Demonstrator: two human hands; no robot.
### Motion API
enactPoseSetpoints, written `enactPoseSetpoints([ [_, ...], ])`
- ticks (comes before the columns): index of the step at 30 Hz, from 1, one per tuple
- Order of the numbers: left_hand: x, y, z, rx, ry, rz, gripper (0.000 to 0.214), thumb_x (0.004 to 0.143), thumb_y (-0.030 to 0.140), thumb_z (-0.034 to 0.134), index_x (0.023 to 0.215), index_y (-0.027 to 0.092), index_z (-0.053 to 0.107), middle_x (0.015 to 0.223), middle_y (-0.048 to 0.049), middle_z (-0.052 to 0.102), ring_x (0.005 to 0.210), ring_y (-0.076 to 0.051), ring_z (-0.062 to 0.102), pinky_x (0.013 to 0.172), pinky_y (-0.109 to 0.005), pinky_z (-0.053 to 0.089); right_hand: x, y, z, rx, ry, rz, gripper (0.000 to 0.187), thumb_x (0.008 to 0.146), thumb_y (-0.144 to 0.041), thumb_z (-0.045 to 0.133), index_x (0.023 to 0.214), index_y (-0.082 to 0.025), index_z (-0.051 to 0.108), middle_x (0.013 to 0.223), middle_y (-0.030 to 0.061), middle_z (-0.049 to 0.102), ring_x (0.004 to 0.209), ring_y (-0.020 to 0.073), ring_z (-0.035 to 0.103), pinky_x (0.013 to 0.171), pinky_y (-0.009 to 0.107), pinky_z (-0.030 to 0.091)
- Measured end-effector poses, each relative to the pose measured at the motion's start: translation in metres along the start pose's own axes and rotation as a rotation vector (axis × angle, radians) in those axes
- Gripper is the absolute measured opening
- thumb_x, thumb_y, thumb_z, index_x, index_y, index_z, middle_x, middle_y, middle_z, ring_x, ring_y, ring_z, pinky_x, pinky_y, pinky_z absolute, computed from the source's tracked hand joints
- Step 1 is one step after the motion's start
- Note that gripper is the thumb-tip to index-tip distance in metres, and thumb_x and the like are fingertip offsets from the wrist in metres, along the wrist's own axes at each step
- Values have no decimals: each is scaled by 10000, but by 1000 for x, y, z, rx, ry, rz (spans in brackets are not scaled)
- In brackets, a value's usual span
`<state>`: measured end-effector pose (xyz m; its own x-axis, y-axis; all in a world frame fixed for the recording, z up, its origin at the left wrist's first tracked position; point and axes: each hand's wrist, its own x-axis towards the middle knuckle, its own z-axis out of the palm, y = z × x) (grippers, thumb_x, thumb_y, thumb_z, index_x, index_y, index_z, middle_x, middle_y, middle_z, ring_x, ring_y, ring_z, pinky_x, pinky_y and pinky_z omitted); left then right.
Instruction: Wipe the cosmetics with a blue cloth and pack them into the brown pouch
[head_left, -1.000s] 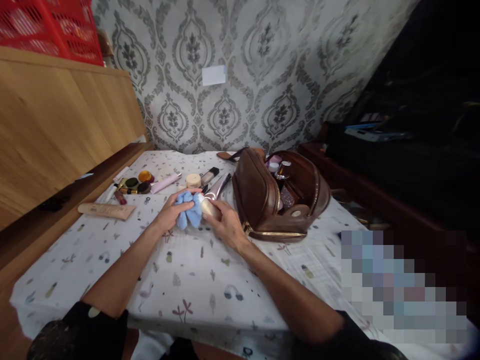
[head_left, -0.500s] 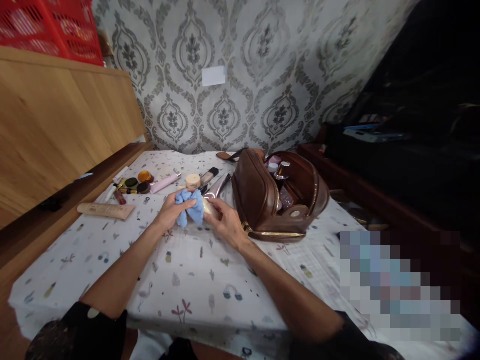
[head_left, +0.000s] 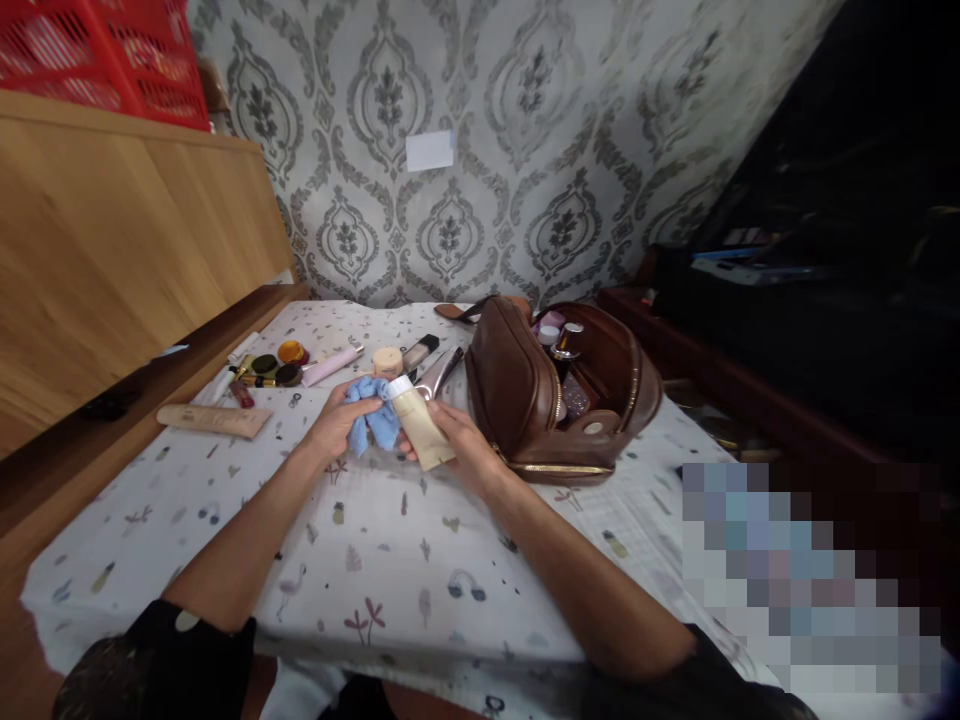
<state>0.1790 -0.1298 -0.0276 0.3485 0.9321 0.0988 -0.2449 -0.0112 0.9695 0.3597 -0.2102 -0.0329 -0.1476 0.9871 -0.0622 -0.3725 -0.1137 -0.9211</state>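
My left hand is closed round a bunched light-blue cloth and presses it against the capped end of a beige cosmetic tube. My right hand grips that tube from below and holds it tilted, with its white cap pointing up and left. Both hands hover just above the patterned white tablecloth. Immediately to the right of my right hand stands an open brown leather toiletry bag with small bottles inside.
Several cosmetics lie at the back left: a pink tube, a round jar, compacts, a silver tube and a long tan box. A wooden cabinet stands left, dark furniture right, a sandal behind the bag.
My right hand has turned and drawn the tube out from under the cloth, so most of its length and its white cap now show. My left hand stays on the cloth.
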Motion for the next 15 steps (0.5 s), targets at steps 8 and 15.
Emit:
enactPoseSetpoints([
  [8,1,-4,3,106,44,64,544,560,156,654,1096,204,730,858,-7,720,690,-162,654,562,-243,486,1,1,1,55,-45,-7,416,848,-550,679,1030,-177,652,798,82,741,662,203,696,653,332,576],
  [15,-10,6,13,-87,-109,101,651,603,188,656,1251,233,630,1048,-16,711,979,-204,660,816,-290,529,3,0,-1,79,24,-22,346,895,-487,666,990,-155,658,785,80,744,636,169,688,606,276,576],
])
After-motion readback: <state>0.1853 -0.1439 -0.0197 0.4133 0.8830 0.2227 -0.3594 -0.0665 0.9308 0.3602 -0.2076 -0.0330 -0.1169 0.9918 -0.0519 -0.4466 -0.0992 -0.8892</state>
